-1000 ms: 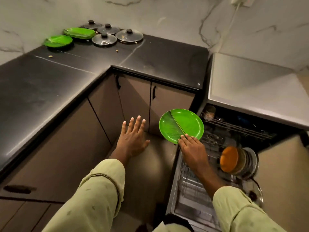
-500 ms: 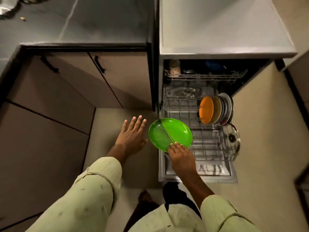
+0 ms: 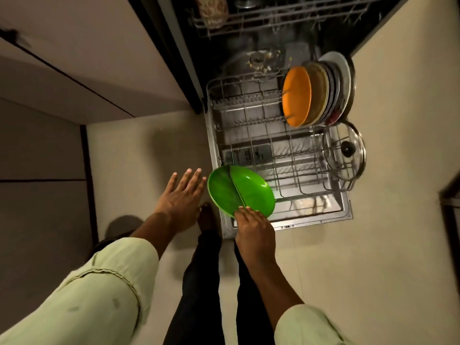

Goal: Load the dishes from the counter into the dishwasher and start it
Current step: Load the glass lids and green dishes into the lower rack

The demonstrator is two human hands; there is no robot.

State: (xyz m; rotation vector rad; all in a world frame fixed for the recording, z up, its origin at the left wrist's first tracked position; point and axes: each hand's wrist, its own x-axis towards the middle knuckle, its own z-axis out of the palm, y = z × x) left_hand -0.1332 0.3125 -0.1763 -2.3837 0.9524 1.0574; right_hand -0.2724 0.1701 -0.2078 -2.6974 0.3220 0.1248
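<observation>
Pale green sleeves, dark trousers

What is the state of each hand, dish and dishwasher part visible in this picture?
dishwasher door, open, lying flat
lower rack, pulled out, partly loaded
orange plate, standing on edge in the rack
glass lid, propped upright at the rack's right side
green plate, held tilted, not yet in the rack
right hand, grips the green plate's near rim
left hand, open, fingers spread, holding nothing

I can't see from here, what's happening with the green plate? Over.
Right hand grips green plate over lower rack. Left hand open, empty. Front slots free.
</observation>
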